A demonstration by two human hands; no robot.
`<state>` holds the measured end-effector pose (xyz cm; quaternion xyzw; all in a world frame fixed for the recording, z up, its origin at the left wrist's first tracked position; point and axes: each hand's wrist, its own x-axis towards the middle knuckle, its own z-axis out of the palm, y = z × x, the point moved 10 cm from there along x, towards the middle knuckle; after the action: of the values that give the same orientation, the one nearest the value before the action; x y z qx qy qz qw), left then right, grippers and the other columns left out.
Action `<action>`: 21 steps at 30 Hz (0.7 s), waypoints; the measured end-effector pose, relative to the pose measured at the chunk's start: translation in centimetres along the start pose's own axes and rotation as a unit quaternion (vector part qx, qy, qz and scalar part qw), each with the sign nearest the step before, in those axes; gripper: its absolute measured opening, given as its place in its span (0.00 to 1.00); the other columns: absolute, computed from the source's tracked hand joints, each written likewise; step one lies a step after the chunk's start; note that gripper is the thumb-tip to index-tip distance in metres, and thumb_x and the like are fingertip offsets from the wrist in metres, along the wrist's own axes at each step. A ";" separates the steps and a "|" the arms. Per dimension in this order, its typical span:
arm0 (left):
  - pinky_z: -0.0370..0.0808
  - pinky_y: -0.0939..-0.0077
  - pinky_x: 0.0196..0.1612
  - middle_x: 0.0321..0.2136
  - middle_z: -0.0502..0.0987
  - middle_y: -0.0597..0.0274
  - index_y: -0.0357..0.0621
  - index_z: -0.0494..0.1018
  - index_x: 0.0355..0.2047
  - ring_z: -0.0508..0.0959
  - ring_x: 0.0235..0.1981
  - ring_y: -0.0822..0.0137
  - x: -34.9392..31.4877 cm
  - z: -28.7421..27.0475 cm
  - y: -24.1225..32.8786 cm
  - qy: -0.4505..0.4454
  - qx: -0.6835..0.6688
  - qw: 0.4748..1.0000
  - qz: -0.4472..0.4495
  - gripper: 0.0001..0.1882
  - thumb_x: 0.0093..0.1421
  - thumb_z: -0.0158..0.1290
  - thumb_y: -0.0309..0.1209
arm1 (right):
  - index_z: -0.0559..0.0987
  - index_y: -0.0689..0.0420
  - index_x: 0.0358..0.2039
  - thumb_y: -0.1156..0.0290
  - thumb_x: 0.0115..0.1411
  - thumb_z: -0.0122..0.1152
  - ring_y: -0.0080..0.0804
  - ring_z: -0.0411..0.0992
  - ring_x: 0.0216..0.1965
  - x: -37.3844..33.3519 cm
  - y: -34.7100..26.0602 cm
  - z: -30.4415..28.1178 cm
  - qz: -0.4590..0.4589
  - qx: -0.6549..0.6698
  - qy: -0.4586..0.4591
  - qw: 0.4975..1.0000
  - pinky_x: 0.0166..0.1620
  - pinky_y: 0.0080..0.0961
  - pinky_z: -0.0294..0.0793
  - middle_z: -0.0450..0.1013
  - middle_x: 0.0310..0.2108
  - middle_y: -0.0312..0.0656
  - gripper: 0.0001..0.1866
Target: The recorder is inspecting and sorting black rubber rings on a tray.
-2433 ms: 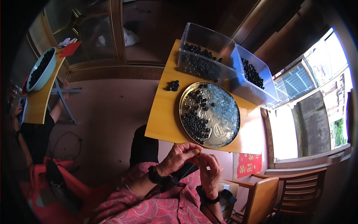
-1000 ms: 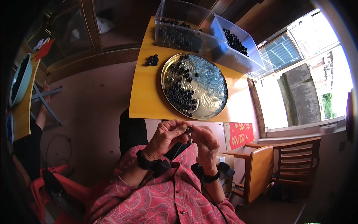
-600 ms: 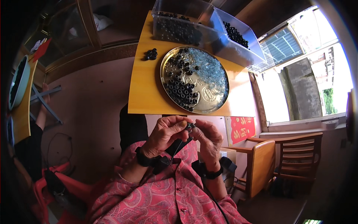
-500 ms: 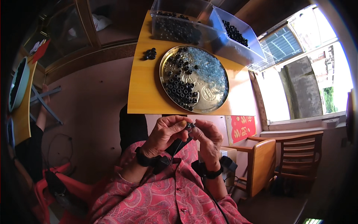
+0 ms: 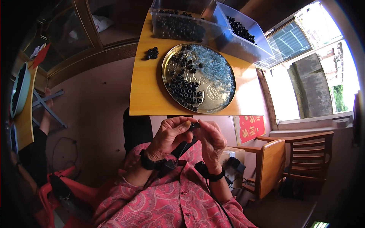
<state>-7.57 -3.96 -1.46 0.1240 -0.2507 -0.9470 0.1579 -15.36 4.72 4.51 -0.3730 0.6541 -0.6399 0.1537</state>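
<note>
In front of my shirt, just off the near table edge, both my hands come together. A small black ring-shaped part point(image 5: 194, 126) is pinched between the thumb and forefinger of my left hand point(image 5: 167, 137). My right hand point(image 5: 211, 141) has its fingertips closed against the part's right side; whatever they pinch is too small to make out. Beyond them on the table lies a round gold-coloured metal tray point(image 5: 207, 104). Many black ring-shaped parts point(image 5: 184, 89) cover its left side, and a heap of tiny clear pieces point(image 5: 216, 70) its right.
A small pile of black parts point(image 5: 152, 53) sits left of the tray on the yellow table point(image 5: 146, 91). Two clear bins point(image 5: 180, 28) with black parts stand behind. Wooden chairs point(image 5: 272, 163) are at right; at left another person's arm point(image 5: 24, 171) and a pale bowl point(image 5: 23, 89) show.
My right hand's fingers have straightened and shifted slightly over the black part. My left hand keeps its pinch in nearly the same place. The view has shifted a little.
</note>
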 end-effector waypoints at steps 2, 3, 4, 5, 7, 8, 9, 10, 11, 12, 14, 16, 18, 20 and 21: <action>0.75 0.81 0.33 0.27 0.77 0.63 0.37 0.74 0.48 0.77 0.25 0.74 0.0 -0.2 -0.2 0.001 -0.005 1.000 -0.004 0.14 0.65 0.51 0.31 | 0.79 0.62 0.44 0.84 0.58 0.59 0.19 0.71 0.32 0.1 -0.1 0.0 -0.006 0.002 -0.006 1.000 0.33 0.14 0.71 0.72 0.35 0.36 0.13; 0.75 0.81 0.33 0.27 0.77 0.63 0.37 0.74 0.48 0.77 0.25 0.74 0.0 -0.3 -0.3 0.003 -0.006 1.000 -0.006 0.14 0.65 0.51 0.31 | 0.79 0.62 0.44 0.84 0.59 0.59 0.19 0.72 0.32 0.2 0.0 0.1 0.009 0.026 -0.010 1.000 0.33 0.15 0.72 0.72 0.35 0.36 0.12; 0.75 0.81 0.33 0.27 0.77 0.63 0.37 0.74 0.47 0.77 0.25 0.74 0.0 -0.3 -0.4 0.005 -0.007 1.000 -0.009 0.14 0.65 0.51 0.31 | 0.79 0.63 0.44 0.83 0.59 0.60 0.20 0.72 0.32 0.3 0.1 0.3 0.023 0.051 -0.014 0.998 0.33 0.15 0.72 0.72 0.35 0.36 0.12; 0.75 0.81 0.33 0.27 0.77 0.63 0.37 0.74 0.47 0.77 0.25 0.74 0.0 -0.3 -0.4 0.005 -0.007 1.000 -0.009 0.14 0.65 0.51 0.31 | 0.79 0.63 0.44 0.83 0.59 0.60 0.20 0.72 0.32 0.3 0.0 0.3 0.024 0.051 -0.014 0.998 0.33 0.15 0.72 0.72 0.35 0.36 0.12; 0.75 0.81 0.33 0.27 0.77 0.62 0.37 0.73 0.47 0.77 0.25 0.74 0.0 0.1 -0.7 -0.010 -0.043 0.999 -0.027 0.14 0.65 0.52 0.31 | 0.79 0.63 0.43 0.81 0.59 0.60 0.19 0.71 0.32 0.2 0.7 0.4 0.073 0.120 -0.002 0.990 0.33 0.15 0.72 0.72 0.34 0.36 0.10; 0.75 0.81 0.33 0.27 0.77 0.62 0.37 0.73 0.47 0.77 0.25 0.74 0.0 0.1 -0.7 -0.009 -0.043 0.999 -0.027 0.14 0.65 0.52 0.31 | 0.79 0.63 0.43 0.81 0.59 0.60 0.19 0.71 0.32 0.2 0.9 0.3 0.074 0.120 -0.001 0.990 0.33 0.15 0.72 0.72 0.34 0.36 0.10; 0.76 0.81 0.33 0.27 0.77 0.63 0.36 0.74 0.46 0.77 0.25 0.75 0.1 0.1 -0.7 -0.007 -0.044 0.999 -0.023 0.13 0.65 0.52 0.31 | 0.79 0.63 0.42 0.81 0.60 0.60 0.19 0.70 0.32 0.0 1.6 0.3 0.104 0.170 -0.005 0.980 0.33 0.15 0.71 0.72 0.35 0.36 0.09; 0.77 0.82 0.33 0.28 0.78 0.63 0.36 0.75 0.45 0.77 0.25 0.76 0.1 0.1 -0.7 -0.004 -0.045 0.999 -0.018 0.12 0.65 0.52 0.31 | 0.79 0.63 0.42 0.80 0.60 0.59 0.18 0.70 0.32 -0.1 2.3 0.5 0.134 0.219 -0.009 0.966 0.34 0.15 0.70 0.72 0.35 0.36 0.09; 0.77 0.82 0.33 0.28 0.78 0.63 0.36 0.75 0.45 0.77 0.25 0.76 0.1 0.2 -0.7 -0.003 -0.044 0.999 -0.018 0.12 0.65 0.52 0.31 | 0.79 0.63 0.42 0.80 0.60 0.59 0.18 0.70 0.32 -0.2 2.3 0.5 0.135 0.220 -0.008 0.966 0.34 0.15 0.70 0.72 0.35 0.36 0.09; 0.77 0.82 0.33 0.28 0.78 0.63 0.36 0.75 0.45 0.77 0.25 0.76 0.2 0.1 -0.7 -0.001 -0.040 0.999 -0.017 0.12 0.65 0.52 0.31 | 0.79 0.63 0.41 0.79 0.61 0.59 0.18 0.69 0.32 -0.2 2.5 0.5 0.142 0.232 -0.001 0.962 0.34 0.14 0.69 0.71 0.35 0.35 0.08; 0.77 0.82 0.33 0.28 0.78 0.63 0.37 0.75 0.45 0.77 0.25 0.75 0.2 -0.1 -0.7 0.001 -0.038 0.999 -0.016 0.12 0.65 0.52 0.31 | 0.79 0.63 0.41 0.79 0.61 0.59 0.18 0.69 0.31 -0.2 2.8 0.6 0.150 0.244 0.007 0.958 0.34 0.14 0.68 0.71 0.35 0.35 0.08; 0.77 0.82 0.33 0.28 0.78 0.63 0.37 0.75 0.45 0.77 0.25 0.75 0.1 0.0 -0.7 -0.002 -0.038 0.999 -0.012 0.12 0.65 0.52 0.31 | 0.79 0.63 0.40 0.79 0.60 0.60 0.18 0.68 0.31 -0.2 2.8 0.6 0.150 0.256 0.010 0.955 0.34 0.14 0.68 0.71 0.35 0.35 0.08; 0.77 0.82 0.33 0.28 0.78 0.63 0.37 0.75 0.45 0.77 0.25 0.75 0.1 -0.1 -0.7 0.002 -0.035 0.999 -0.011 0.12 0.65 0.52 0.30 | 0.79 0.63 0.40 0.80 0.60 0.60 0.17 0.68 0.31 -0.2 2.7 0.7 0.149 0.257 0.011 0.955 0.34 0.14 0.68 0.71 0.35 0.35 0.08; 0.77 0.83 0.33 0.28 0.78 0.63 0.37 0.75 0.45 0.77 0.25 0.75 0.1 -0.1 -0.7 0.006 -0.032 0.999 -0.010 0.12 0.65 0.52 0.30 | 0.80 0.63 0.40 0.80 0.60 0.60 0.17 0.68 0.31 -0.2 2.7 0.7 0.148 0.258 0.012 0.955 0.33 0.14 0.68 0.71 0.35 0.35 0.07; 0.77 0.83 0.33 0.28 0.78 0.63 0.37 0.75 0.45 0.78 0.25 0.75 0.1 -0.2 -0.7 0.007 -0.031 0.999 -0.008 0.12 0.65 0.53 0.30 | 0.80 0.63 0.40 0.80 0.60 0.60 0.17 0.68 0.31 -0.2 2.8 0.6 0.147 0.257 0.013 0.955 0.33 0.14 0.68 0.71 0.35 0.35 0.08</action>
<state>-7.79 -3.52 -1.95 0.1277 -0.2190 -0.9548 0.1555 -15.59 4.13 1.73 -0.2126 0.5174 -0.7614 0.3276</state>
